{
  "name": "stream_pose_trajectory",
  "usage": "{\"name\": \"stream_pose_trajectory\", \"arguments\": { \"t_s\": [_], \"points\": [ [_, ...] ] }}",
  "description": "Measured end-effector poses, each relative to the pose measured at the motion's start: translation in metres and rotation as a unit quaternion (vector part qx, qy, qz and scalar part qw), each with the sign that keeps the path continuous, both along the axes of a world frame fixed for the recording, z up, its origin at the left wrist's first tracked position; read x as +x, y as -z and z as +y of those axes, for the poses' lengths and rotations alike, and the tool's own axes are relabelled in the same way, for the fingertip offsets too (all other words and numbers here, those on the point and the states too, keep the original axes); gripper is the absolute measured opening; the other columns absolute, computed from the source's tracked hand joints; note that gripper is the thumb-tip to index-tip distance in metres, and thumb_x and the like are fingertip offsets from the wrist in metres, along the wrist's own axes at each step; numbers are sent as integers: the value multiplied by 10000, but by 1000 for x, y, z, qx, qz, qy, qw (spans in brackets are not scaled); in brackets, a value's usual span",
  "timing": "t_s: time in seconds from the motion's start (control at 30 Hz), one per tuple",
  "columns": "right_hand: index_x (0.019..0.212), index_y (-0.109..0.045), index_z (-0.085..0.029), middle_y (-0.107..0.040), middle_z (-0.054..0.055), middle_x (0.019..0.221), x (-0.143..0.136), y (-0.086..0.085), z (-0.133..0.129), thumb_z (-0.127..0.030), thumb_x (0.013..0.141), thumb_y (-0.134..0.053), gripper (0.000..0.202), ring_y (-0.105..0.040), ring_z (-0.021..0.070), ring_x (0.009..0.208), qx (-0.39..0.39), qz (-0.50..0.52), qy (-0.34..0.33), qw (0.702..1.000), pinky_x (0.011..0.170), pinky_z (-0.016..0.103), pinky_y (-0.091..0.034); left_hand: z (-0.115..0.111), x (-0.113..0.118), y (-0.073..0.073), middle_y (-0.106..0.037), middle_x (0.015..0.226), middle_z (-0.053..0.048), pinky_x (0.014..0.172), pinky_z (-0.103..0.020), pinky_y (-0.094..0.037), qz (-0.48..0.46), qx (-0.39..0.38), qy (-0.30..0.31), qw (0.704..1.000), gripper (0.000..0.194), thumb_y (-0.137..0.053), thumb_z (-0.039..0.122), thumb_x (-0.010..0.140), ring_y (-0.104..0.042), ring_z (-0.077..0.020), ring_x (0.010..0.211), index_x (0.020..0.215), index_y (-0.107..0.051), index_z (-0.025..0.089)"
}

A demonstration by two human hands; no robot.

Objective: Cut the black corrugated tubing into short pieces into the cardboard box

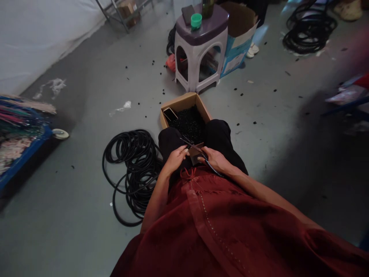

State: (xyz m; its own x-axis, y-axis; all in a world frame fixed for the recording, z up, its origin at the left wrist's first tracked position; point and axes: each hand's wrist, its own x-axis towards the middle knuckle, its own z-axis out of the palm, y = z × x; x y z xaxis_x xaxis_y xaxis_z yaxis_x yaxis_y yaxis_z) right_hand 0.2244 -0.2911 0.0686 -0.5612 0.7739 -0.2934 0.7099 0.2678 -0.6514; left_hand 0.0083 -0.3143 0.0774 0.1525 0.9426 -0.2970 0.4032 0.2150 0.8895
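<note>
My right hand (215, 158) is closed round the handles of a pair of scissors (197, 147). Their blades point up and left, over the front of a cardboard box between my knees. Close beside the blades, my left hand (175, 158) pinches a short dark end that looks like black cord; most of it is hidden by the fingers. Many small black pieces (188, 121) fill the cardboard box (205, 109), and a small dark rectangular container (170, 114) lies in its left corner. A loose coil of black cord (135, 165) rests on the floor left of my legs.
Ahead stands a plastic stool (198, 34) with a green cup (196, 21) on it, beside a blue carton (235, 54). Another black coil (309, 29) lies far right. A blue-edged cart (27, 156) is at left. Black bits dot the floor.
</note>
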Motion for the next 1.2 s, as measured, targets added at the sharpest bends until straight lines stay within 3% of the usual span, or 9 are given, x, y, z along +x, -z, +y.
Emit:
{"name": "stream_pose_trajectory", "arguments": {
  "t_s": [0.13, 0.27, 0.4, 0.8, 0.87, 0.97, 1.07, 1.2],
  "points": [
    [1050, -519, -183, -639, 101, 1023, 1, -1, 0, -455, 911, -443, 314, -599, 220, 881, 11, -12, -1, 1000, 756, 306, -422, 1, -9, -2, -597, 722, -17, 656, -231, -429, -92, -51, 30, 994, 443, -420, 500, 908, -508, -100, 632, 819, -643, 127],
    [1043, -522, -194, -643, 93, 1016, 1, 2, -1, -467, 910, -444, 313, -600, 217, 886, 18, -21, -3, 1000, 751, 299, -421, 0, -12, 0, -603, 777, -16, 601, -218, -403, -140, -95, 39, 985, 442, -453, 541, 881, -480, -82, 595, 854, -620, 132],
    [1047, -519, -195, -645, 93, 1018, 2, 2, -1, -470, 916, -431, 317, -601, 217, 869, 26, -28, -7, 999, 735, 298, -416, -1, -9, 6, -559, 709, 3, 533, -199, -346, -134, -82, 24, 987, 430, -474, 540, 868, -433, -67, 548, 770, -592, 138],
    [1055, -527, -193, -650, 95, 1011, 1, 0, -1, -458, 924, -427, 312, -610, 215, 854, 41, -49, -12, 998, 712, 288, -408, 0, -9, 8, -548, 706, -4, 574, -212, -389, -123, -87, 16, 988, 444, -454, 549, 867, -458, -83, 583, 806, -608, 138],
    [1079, -525, -194, -647, 102, 1023, 1, -1, -1, -457, 925, -426, 320, -613, 224, 868, 45, -56, -11, 997, 712, 291, -409, -1, -5, 9, -585, 762, -11, 586, -220, -401, -107, -78, -6, 991, 385, -494, 497, 862, -482, -88, 598, 957, -612, 144],
    [1132, -519, -201, -642, 110, 1039, 1, -2, 1, -477, 927, -421, 357, -615, 243, 892, 50, -68, -2, 996, 717, 302, -415, -4, 7, 9, -631, 939, -41, 714, -255, -450, -4, 3, -83, 996, 371, -639, 365, 791, -574, -131, 774, 1096, -568, 167],
    [1161, -516, -208, -636, 110, 1042, 1, -3, 3, -505, 918, -435, 392, -614, 250, 895, 43, -70, 11, 997, 724, 309, -420, -6, 18, 7, -645, 986, -51, 853, -297, -448, 113, 77, -132, 982, 242, -666, 256, 781, -596, -175, 937, 997, -588, 178],
    [1178, -504, -213, -620, 97, 1058, 1, -1, 5, -496, 902, -479, 397, -604, 233, 923, 12, -20, 15, 1000, 767, 309, -434, -6, 18, 4, -673, 939, -38, 851, -292, -462, 131, 101, -135, 977, 112, -613, 229, 831, -614, -175, 915, 933, -633, 185]
  ]
}}
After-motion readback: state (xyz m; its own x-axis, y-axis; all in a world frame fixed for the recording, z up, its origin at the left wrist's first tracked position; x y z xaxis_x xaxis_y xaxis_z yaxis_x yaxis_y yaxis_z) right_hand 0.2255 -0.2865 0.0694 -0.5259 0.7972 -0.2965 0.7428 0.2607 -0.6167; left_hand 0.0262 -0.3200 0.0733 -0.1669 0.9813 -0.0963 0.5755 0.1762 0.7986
